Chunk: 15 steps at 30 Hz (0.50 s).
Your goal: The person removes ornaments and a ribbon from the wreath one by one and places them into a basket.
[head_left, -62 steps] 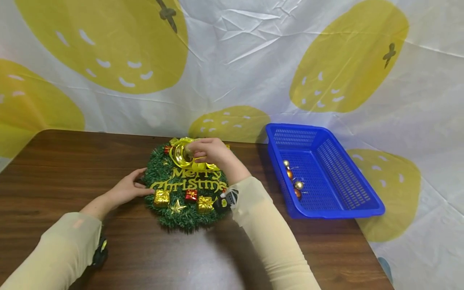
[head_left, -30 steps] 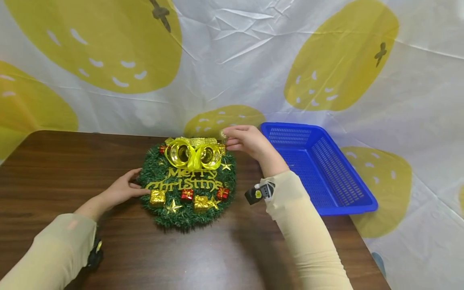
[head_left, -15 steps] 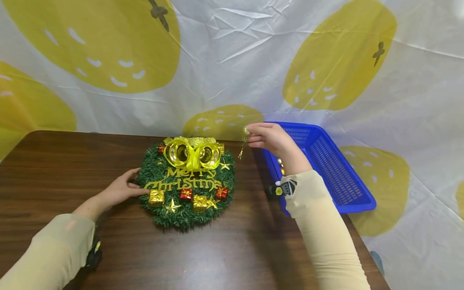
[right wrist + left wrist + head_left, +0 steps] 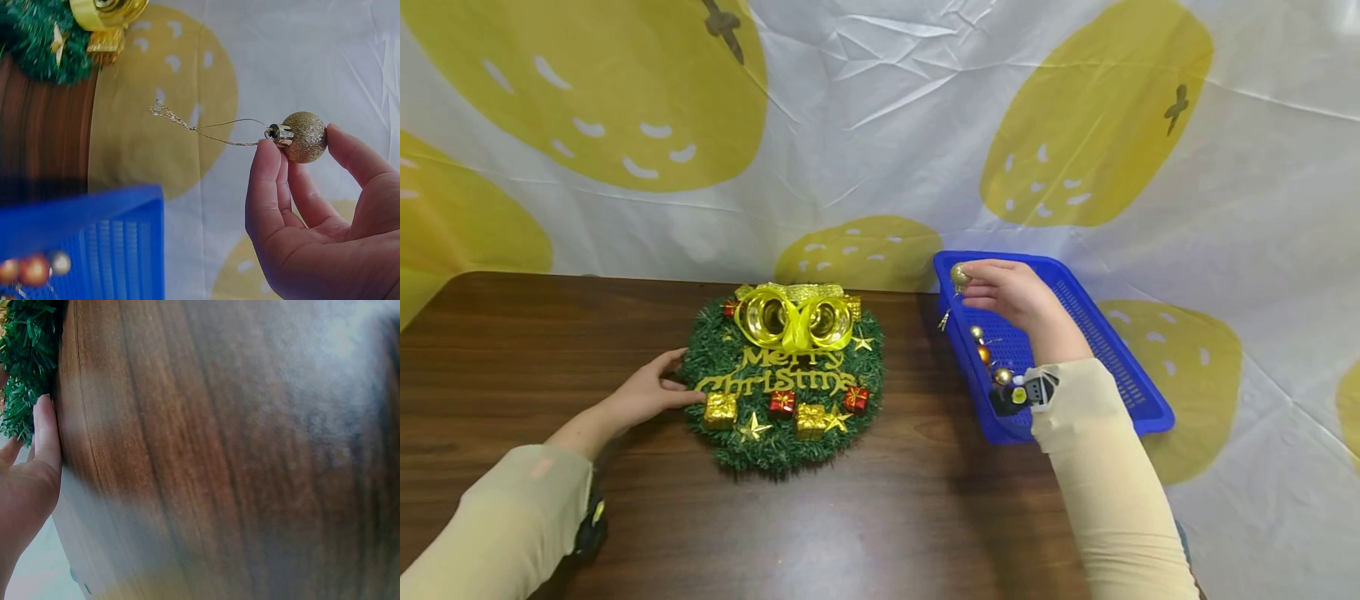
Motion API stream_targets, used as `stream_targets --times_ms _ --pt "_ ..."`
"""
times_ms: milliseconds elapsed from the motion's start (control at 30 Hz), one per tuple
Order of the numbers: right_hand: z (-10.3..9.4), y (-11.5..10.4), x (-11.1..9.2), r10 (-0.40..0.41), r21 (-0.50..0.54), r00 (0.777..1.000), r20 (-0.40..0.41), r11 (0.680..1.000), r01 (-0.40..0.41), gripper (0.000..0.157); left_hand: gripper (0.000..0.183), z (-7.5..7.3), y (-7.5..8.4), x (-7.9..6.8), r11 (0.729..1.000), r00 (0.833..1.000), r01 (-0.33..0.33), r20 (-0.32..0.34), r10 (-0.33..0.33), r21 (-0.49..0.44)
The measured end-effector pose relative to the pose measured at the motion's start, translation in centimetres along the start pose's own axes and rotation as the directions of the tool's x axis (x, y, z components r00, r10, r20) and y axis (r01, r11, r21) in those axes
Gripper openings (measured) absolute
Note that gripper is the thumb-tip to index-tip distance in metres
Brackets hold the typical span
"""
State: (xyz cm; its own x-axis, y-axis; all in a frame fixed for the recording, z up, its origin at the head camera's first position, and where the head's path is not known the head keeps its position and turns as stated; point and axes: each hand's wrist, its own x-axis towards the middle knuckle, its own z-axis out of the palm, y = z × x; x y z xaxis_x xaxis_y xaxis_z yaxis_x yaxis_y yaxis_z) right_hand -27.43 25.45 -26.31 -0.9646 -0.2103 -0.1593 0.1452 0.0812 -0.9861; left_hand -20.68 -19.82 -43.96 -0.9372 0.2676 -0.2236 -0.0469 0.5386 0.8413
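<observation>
A glittery gold Christmas bauble (image 4: 304, 137) is pinched between the thumb and fingers of my right hand (image 4: 1011, 292), its gold hanging loop (image 4: 219, 132) dangling free. That hand is over the far left part of the blue plastic basket (image 4: 1138, 392). Left of the basket, a green Christmas wreath (image 4: 696, 333) lies on the table, with gold bells (image 4: 767, 317), gold lettering, small gift boxes and stars on it. My left hand (image 4: 643, 392) rests against the wreath's left edge, thumb and fingers spread along the greenery. In the left wrist view its thumb (image 4: 45, 434) lies by the wreath's rim.
Several small gold and copper baubles (image 4: 983, 355) lie along the basket's left side. A brown wooden table (image 4: 790, 533) carries everything. Behind it hangs a white cloth (image 4: 880, 125) with yellow fruit prints.
My right hand has moved from the bells at the top of the wreath rightward to over the basket, carrying the gold bauble. My left hand stays at the wreath's edge.
</observation>
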Motion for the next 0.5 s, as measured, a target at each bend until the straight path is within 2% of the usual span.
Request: stream_targets --times_ms 367,500 --pt "-3.6 0.6 -1.0 0.038 -0.032 0.997 -0.063 0.999 -0.041 0.016 0.095 0.1 -0.1 0.0 1.000 1.000 -0.010 -0.020 0.010 0.020" --pt "-4.6 1.0 -1.3 0.052 -0.016 0.996 -0.066 0.998 -0.053 0.022 0.094 0.3 0.1 -0.1 1.000 1.000 -0.010 -0.021 0.010 0.020"
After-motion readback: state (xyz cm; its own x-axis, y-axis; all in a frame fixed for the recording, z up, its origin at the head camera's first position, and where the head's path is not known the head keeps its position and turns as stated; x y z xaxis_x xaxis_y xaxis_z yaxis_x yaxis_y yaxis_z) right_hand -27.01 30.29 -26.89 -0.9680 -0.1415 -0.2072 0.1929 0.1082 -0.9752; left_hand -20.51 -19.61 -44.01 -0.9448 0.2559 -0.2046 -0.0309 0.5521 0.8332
